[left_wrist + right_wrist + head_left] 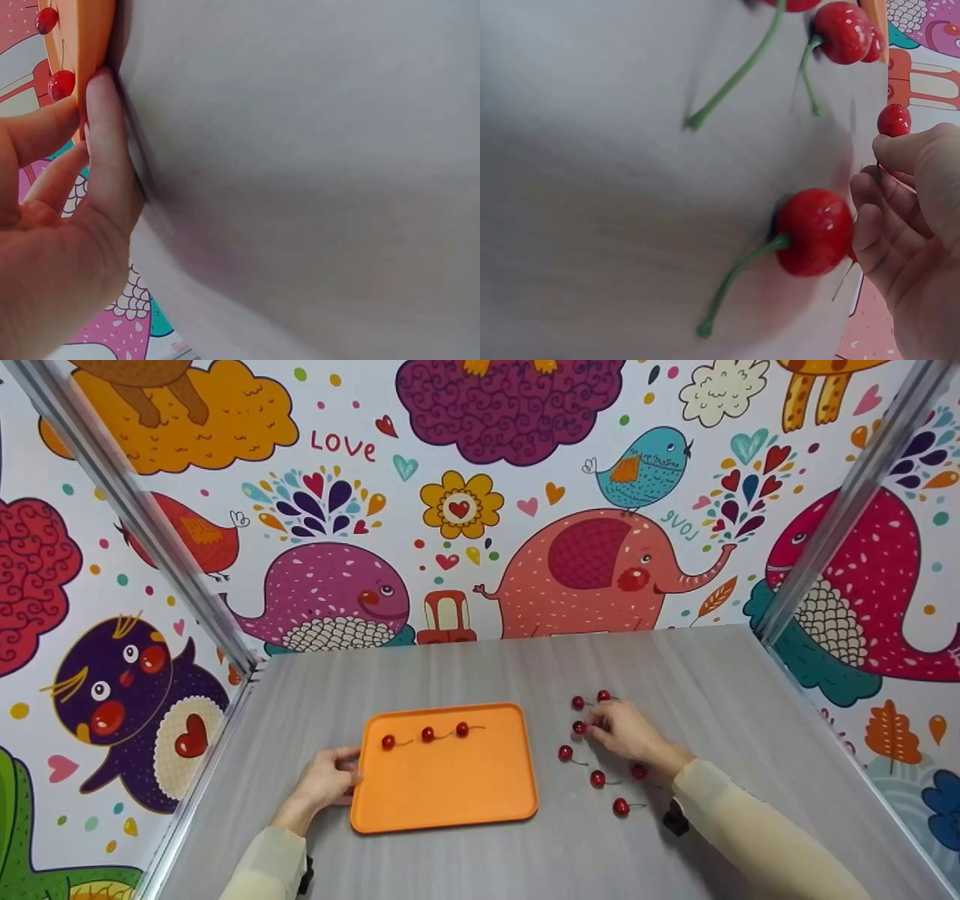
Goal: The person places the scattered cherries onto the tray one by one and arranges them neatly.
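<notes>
An orange tray [442, 787] lies on the table with a row of three cherries, the middle one [428, 734] among them, near its far edge. At the tray's left side, my left hand [328, 780] holds the rim between thumb and fingers; the left wrist view shows this hand [82, 187] close up. Right of the tray, my right hand [626, 729] pinches a red cherry [895, 120] by its stem. In the right wrist view the hand [922, 225] has that cherry above its fingertips. Another cherry [814, 232] lies close by the fingers.
Several loose cherries with green stems, such as one near the front [621, 807] and one at the back [577, 703], lie around my right hand on the grey table [480, 862]. Printed panels [465, 577] and metal posts [817, 525] border the table.
</notes>
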The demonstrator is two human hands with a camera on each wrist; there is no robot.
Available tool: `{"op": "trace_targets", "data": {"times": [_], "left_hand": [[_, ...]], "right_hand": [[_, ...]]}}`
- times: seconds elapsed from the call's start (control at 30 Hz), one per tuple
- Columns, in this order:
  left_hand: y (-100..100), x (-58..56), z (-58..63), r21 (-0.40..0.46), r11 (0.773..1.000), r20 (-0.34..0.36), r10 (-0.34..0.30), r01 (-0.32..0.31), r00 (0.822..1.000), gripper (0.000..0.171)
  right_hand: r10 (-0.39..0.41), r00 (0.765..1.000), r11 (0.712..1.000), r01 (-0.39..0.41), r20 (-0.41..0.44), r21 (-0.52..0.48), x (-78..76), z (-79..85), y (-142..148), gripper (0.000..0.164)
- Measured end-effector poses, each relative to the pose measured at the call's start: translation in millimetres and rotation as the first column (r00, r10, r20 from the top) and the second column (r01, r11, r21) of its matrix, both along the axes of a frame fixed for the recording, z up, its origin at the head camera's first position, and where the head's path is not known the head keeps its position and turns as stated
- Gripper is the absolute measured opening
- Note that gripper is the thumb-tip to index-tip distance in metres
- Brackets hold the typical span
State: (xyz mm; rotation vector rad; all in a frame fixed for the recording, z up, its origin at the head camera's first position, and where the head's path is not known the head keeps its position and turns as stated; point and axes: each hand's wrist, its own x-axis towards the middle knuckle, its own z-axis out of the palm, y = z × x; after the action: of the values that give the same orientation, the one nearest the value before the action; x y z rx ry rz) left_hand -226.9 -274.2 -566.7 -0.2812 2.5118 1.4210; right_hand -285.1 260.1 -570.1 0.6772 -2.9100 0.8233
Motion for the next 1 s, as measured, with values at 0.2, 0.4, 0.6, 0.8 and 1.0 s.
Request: {"op": "trace_targets", "data": {"times": [0.2,0.4,0.6,0.8,1.0], "left_hand": [[0,0.1,-0.4,-0.006,1.0,0.007,0.003,-0.003,1.0,0.063],[0,0.2,-0.2,-0.006,1.0,0.011,0.008,-0.008,1.0,0.063],[0,0.2,0.7,0.005,1.0,0.011,0.011,-0.011,1.0,0.061],[0,0.2,2.0,0.01,1.0,0.01,0.009,-0.009,1.0,0.061],[1,0.6,1.9,0.005,1.0,0.008,0.009,-0.009,1.0,0.061]], "right_hand": [[0.02,0.999,0.999,-0.019,0.027,-0.03,-1.3,6.1,-9,0.007],[0.051,0.998,0.998,-0.049,0.04,-0.041,-3.7,11.1,-22,0.007],[0.091,0.995,0.995,-0.093,-0.05,-0.028,-5.0,14.6,-37,0.007],[0.093,0.994,0.995,-0.095,-0.058,-0.035,-6.3,16.0,-56,0.007],[0.135,0.99,0.99,-0.136,-0.04,-0.032,-9.8,14.3,-75,0.008]]}}
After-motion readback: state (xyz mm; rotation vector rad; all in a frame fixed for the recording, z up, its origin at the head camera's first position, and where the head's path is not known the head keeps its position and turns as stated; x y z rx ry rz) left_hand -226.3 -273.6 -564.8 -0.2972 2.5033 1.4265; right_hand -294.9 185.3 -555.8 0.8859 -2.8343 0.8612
